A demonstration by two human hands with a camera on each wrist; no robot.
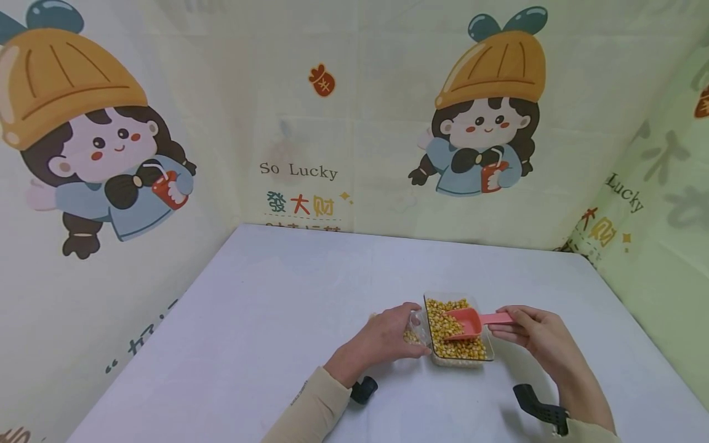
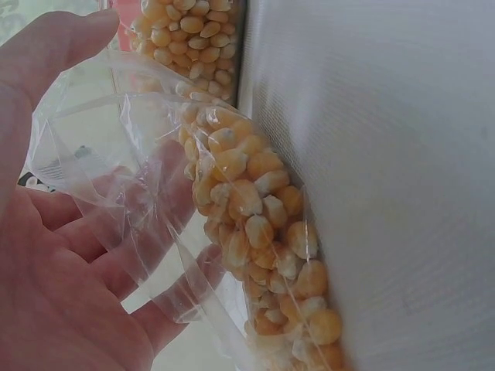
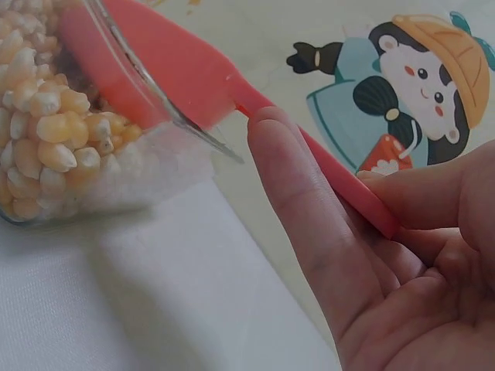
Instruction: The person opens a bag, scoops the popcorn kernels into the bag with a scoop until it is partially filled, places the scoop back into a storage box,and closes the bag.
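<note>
A clear rectangular container (image 1: pixel 490 355) of yellow corn kernels (image 1: pixel 443 326) stands on the table. My right hand (image 1: pixel 540 335) pinches the handle of a pink scoop (image 1: pixel 468 322) between thumb and fingers. The scoop's bowl rests in the kernels, and the right wrist view shows it through the container's wall. To the container's left, my left hand (image 1: pixel 388 335) holds a clear plastic bag (image 2: pixel 255 209) with kernels in its lower part. In the left wrist view its fingers lie behind the bag and the thumb is near the container. The head view mostly hides the bag behind this hand.
The white-covered table (image 1: pixel 288 307) extends around the container on all sides. A printed cloth backdrop (image 1: pixel 388 123) rises behind it and at both sides. Black wrist camera mounts (image 1: pixel 364 390) hang below both wrists.
</note>
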